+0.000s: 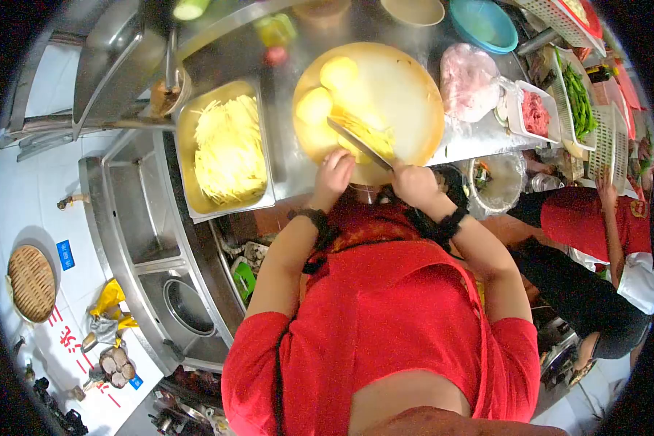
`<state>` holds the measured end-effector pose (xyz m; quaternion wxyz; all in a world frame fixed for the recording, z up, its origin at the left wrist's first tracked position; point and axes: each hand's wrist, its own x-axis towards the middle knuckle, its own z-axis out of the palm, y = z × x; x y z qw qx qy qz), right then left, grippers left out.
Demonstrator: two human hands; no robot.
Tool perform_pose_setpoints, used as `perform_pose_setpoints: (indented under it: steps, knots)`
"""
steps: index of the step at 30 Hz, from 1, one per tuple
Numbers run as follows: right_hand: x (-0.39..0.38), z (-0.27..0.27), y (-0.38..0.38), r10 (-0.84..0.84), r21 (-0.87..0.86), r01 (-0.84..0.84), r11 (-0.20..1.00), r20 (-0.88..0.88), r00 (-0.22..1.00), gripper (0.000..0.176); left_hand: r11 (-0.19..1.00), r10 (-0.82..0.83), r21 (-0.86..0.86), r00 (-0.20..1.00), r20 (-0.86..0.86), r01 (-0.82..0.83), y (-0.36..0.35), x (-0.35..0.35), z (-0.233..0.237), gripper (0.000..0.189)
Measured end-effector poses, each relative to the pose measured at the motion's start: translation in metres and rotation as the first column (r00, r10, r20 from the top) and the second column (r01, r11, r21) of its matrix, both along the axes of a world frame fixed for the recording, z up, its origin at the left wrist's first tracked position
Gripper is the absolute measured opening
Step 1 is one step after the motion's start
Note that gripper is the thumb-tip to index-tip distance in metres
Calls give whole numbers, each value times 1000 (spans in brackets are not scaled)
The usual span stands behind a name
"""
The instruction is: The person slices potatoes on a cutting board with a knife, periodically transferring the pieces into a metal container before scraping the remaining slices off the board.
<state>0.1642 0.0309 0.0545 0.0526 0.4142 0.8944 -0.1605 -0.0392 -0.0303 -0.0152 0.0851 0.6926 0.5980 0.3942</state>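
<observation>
On the round cutting board (414,94) lie two peeled potatoes (315,106) and a heap of thin yellow potato strips (376,131). My right hand (416,185) is closed around the handle of a kitchen knife (361,142), whose blade slants up and left across the strips. Beside the blade, at the board's near edge, my left hand (334,173) has its fingers curled against the cut potato; the piece under the fingertips is mostly hidden. To the left, a metal pan (263,190) holds many potato strips (229,149).
Right of the board are a plastic bag of pinkish contents (469,81), a tray of minced meat (536,114) and a basket of green peppers (575,98). A blue bowl (483,25) stands behind. A metal sink (142,211) lies left; a person in red (585,225) is at right.
</observation>
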Motion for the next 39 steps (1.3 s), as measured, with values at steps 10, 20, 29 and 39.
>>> perform_pose_setpoints:
  steps: [10, 20, 29, 39]
  knots:
    - [3, -7, 0, -2, 15, 3, 1000, -59, 998, 24, 998, -15, 61, 1000, -21, 16, -1, 0, 8, 13]
    - [2, -10, -1, 2, 0, -2, 1000, -72, 997, 25, 999, -11, 42, 999, -34, 12, 1, 0, -1, 14]
    - [4, -3, 1, 39, 8, -38, 999, -51, 998, 24, 999, -6, 49, 1000, 8, 5, 3, -1, -2, 12]
    - [1, -3, -2, 16, 7, -16, 1000, -74, 997, 22, 999, 37, 36, 999, -33, -35, -1, 1, -7, 12]
